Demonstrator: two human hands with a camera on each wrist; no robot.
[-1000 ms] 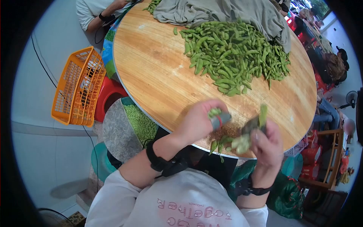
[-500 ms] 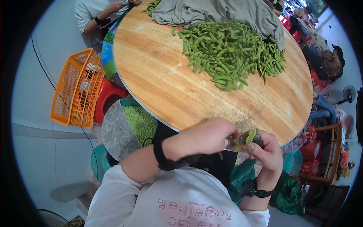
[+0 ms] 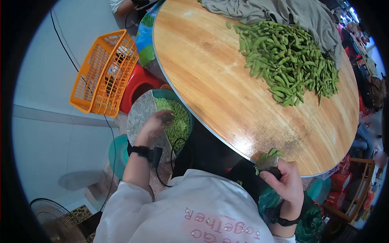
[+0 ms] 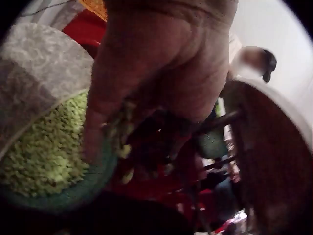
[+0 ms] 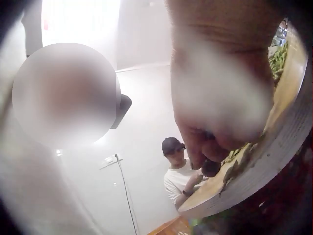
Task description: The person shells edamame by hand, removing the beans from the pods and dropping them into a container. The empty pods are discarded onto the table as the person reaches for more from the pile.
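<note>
In the head view my left hand (image 3: 152, 126), grey wraps on its fingers, reaches over a green basin (image 3: 189, 121) of shelled green soybeans (image 3: 176, 127). A grey patterned cover (image 3: 139, 113) lies over the left part of the basin. The left wrist view shows this hand's fingers pointing down by the basin rim, with a few loose beans (image 4: 122, 132) at the fingers. At the near table edge my right hand (image 3: 287, 178) holds some green soybean pods (image 3: 270, 156) at its wrapped fingers; the right wrist view shows those fingers curled.
A large pile of soybean pods (image 3: 287, 60) lies on the round wooden table (image 3: 202, 60), partly under a grey cloth (image 3: 283, 10). An orange crate (image 3: 101, 77) and a red stool (image 3: 139, 83) stand left. A fan (image 3: 56, 220) is at lower left.
My left hand has left the table edge, where it worked beside the right hand, and moved left over the basin. The right hand stays by the edge. The head view has turned left.
</note>
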